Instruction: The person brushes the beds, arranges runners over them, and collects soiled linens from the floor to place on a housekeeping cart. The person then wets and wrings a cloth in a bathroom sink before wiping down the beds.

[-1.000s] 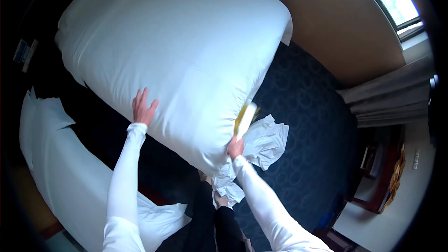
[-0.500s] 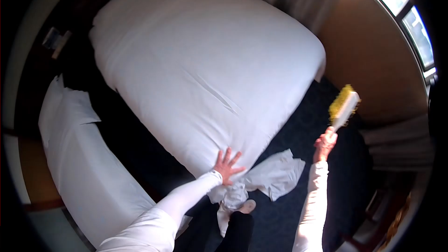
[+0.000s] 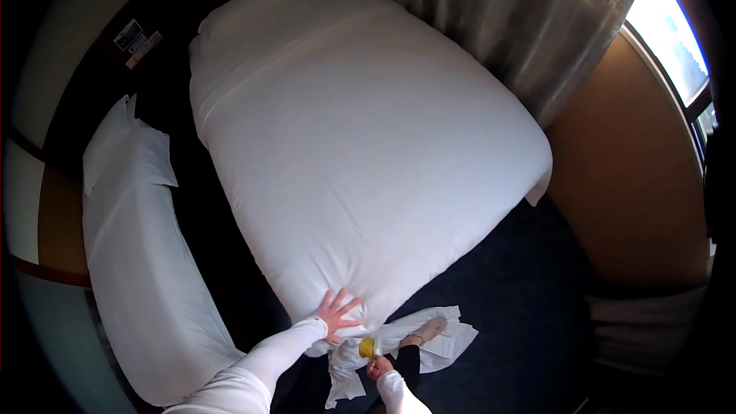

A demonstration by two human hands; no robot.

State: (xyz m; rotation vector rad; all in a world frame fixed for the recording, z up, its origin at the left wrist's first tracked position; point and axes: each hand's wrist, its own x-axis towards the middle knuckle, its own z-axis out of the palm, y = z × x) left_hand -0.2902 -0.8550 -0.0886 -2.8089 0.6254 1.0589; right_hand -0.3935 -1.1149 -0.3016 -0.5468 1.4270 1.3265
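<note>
My left hand (image 3: pixel 336 314) lies with spread fingers on the near corner of a large bed covered by a white sheet (image 3: pixel 368 146). Just below and right of it, my right hand (image 3: pixel 379 368) is closed round the handle of a brush (image 3: pixel 369 348) with yellow bristles and a white back. The brush is beside the bed corner, over crumpled white cloth (image 3: pixel 448 341) on the dark floor. One of my feet is on or beside that cloth.
A second, narrower bed with white covering (image 3: pixel 153 261) is at the left. Grey curtains (image 3: pixel 529 23) hang behind the large bed, and a window (image 3: pixel 667 31) is at the upper right above a brown wall panel (image 3: pixel 629 176). Small cards (image 3: pixel 138 42) are at the upper left.
My left hand moved right to the bed's near corner. My right hand swung the brush out to the right, then back down beside the corner. The view has shifted too.
</note>
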